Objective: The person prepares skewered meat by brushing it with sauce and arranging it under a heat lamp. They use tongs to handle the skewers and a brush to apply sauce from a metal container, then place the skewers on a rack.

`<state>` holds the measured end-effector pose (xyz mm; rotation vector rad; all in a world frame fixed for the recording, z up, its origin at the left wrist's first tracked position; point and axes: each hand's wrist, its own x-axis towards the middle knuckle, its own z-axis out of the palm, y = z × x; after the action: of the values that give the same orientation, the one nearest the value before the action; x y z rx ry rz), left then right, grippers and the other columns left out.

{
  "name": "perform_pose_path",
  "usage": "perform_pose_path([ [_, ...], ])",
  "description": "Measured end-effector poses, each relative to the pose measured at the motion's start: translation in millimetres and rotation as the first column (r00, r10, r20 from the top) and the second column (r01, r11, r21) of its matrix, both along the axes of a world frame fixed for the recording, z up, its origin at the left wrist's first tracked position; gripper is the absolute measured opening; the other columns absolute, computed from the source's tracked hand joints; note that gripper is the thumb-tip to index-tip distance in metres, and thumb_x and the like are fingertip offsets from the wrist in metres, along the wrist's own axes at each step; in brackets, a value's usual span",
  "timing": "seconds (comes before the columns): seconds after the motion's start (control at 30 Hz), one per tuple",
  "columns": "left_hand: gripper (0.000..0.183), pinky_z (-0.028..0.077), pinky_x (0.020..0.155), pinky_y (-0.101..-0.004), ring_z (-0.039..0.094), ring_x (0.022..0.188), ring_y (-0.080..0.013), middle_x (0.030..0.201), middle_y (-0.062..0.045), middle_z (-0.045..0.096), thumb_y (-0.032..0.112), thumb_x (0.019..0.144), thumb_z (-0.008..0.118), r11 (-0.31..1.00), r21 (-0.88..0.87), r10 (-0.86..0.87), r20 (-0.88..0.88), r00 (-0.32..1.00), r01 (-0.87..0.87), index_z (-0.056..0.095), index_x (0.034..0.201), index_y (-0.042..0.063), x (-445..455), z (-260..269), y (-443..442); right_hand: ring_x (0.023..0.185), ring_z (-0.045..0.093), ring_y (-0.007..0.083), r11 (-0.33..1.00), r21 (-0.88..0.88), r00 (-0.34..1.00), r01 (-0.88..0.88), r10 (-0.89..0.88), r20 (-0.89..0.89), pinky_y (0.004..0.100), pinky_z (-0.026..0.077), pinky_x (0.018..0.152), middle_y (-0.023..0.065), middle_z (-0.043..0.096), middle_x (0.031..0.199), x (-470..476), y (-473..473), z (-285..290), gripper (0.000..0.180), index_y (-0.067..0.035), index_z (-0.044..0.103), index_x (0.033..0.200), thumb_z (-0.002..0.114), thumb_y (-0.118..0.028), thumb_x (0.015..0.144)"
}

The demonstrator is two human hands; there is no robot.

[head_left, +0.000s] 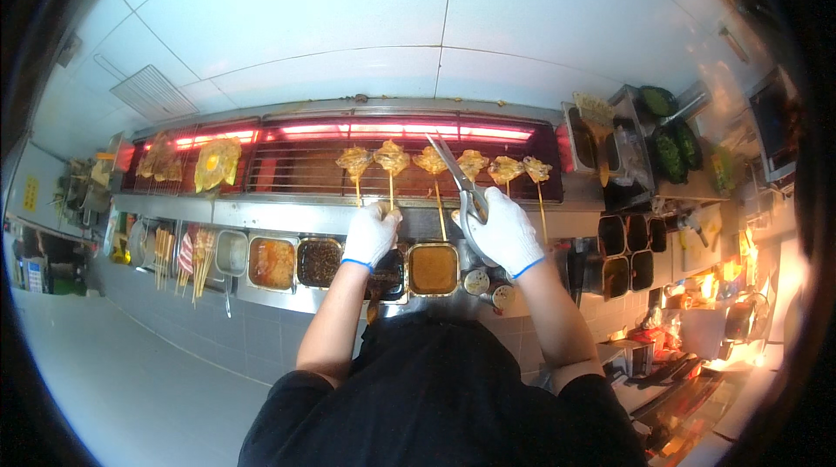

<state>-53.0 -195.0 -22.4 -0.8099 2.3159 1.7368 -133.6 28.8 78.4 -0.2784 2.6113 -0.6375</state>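
White knit gloves with blue cuffs cover both hands. At the grill's front edge, my left hand (372,232) is closed on the wooden stick of a meat skewer (392,159). My right hand (507,230) grips metal scissors (461,176) by the handles; their blades are spread and point up over the grill, between two pieces of skewered meat. Several skewers of browned, flattened meat lie across the wire rack (294,170) above glowing red heating bars. Farther left on the grill are a flat piece of food with an egg yolk (215,163) and more meat (159,160).
Below the grill stand metal containers of orange sauce (271,262), dark seasoning (319,262) and brown sauce (433,269), beside shaker jars (477,281). Raw skewers (204,251) lie to the left. A white panelled wall (339,16) rises behind the grill. Trays (612,234) stand right.
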Motion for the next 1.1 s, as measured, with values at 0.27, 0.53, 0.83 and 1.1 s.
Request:
perform_pose_path([
  [0.27, 0.023, 0.049, 0.056, -0.0285, 0.060, 0.058, -0.0139, 0.077, -0.006, 0.066, 0.014, 0.100, 0.063, 0.992, 0.122, -0.024, -0.116, 0.993, 0.038, 0.071, 0.114, -0.002, 27.7, 47.1, -3.4, 0.105, 0.067, 0.0372, 0.980, 0.084, 0.949, -0.180, 0.195, -0.247, 0.0482, 0.053, 0.092, 0.0211, 0.065, 0.116, -23.9, 9.1, -21.9, 0.052, -0.004, 0.057, 0.125, 0.067, -0.042, 0.090],
  [0.53, 0.023, 0.052, 0.065, -0.0308, 0.064, 0.068, -0.0162, 0.079, -0.009, 0.069, 0.014, 0.099, 0.063, 0.922, -0.382, -0.221, -0.372, 0.902, 0.069, 0.071, 0.116, 0.001, 34.6, 45.8, -14.2, 0.104, 0.067, 0.0378, 0.957, 0.083, 0.863, -0.278, 0.287, -0.415, 0.0489, 0.055, 0.088, 0.0192, 0.067, 0.115, -37.0, 9.0, -12.4, 0.051, -0.006, 0.061, 0.119, 0.075, -0.041, 0.086],
  [0.83, 0.024, 0.055, 0.077, -0.0378, 0.071, 0.085, -0.0318, 0.093, -0.021, 0.072, 0.017, 0.097, 0.062, 0.907, -0.418, -0.199, -0.316, 0.928, 0.053, 0.072, 0.114, 0.003, 37.6, 52.3, -17.5, 0.093, 0.070, 0.0370, 0.959, 0.160, 0.895, -0.236, 0.278, -0.349, 0.0480, 0.056, 0.080, 0.0170, 0.071, 0.105, -39.3, -2.8, -14.8, 0.046, -0.010, 0.062, 0.120, 0.071, -0.043, 0.089],
  [1.1, 0.025, 0.054, 0.076, -0.0371, 0.071, 0.085, -0.0331, 0.091, -0.019, 0.072, 0.018, 0.099, 0.062, 0.949, -0.316, -0.125, -0.326, 0.937, 0.017, 0.072, 0.115, 0.003, 41.3, 39.5, -17.9, 0.097, 0.070, 0.0418, 0.988, -0.036, 0.969, -0.150, 0.139, -0.206, 0.0494, 0.055, 0.083, 0.0242, 0.071, 0.099, -27.7, -23.5, 0.6, 0.051, 0.000, 0.062, 0.111, 0.063, -0.049, 0.095],
])
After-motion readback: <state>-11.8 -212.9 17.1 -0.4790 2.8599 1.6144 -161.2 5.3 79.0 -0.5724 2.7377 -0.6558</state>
